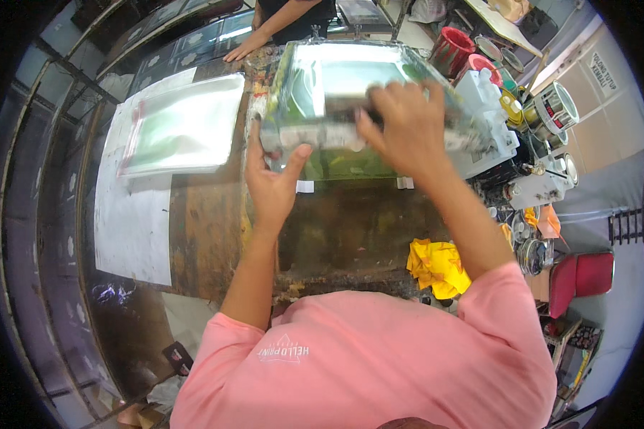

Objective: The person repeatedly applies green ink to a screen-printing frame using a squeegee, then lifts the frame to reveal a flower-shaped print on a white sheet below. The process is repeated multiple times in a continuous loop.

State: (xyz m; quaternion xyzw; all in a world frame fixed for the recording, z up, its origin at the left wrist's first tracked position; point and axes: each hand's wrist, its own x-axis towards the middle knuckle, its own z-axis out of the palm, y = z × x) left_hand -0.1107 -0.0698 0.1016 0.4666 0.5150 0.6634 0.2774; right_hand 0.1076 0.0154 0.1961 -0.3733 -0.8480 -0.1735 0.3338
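A screen printing frame (pixel 322 136) with a pale, shiny mesh is tilted over the worktable in front of me. My left hand (pixel 273 186) grips its near left corner, thumb on the near side and fingers along the left edge. Over the mesh, my right hand (pixel 406 121) is closed on a dark brownish bar (pixel 345 106) that looks like a squeegee; motion blurs it. Beneath the frame shows a green surface (pixel 347 164), with small white tabs (pixel 305 186) at its near edge. A stack of clear plastic sheets or bags (pixel 186 129) lies to the left.
White paper (pixel 132 236) covers the left of the stained wooden table (pixel 207 229). A yellow cloth (pixel 438 266) lies near the right front edge. Paint cans (pixel 554 107), red buckets (pixel 452 51) and white jugs (pixel 537 191) crowd the right. Another person's hand (pixel 247 47) rests on the far side.
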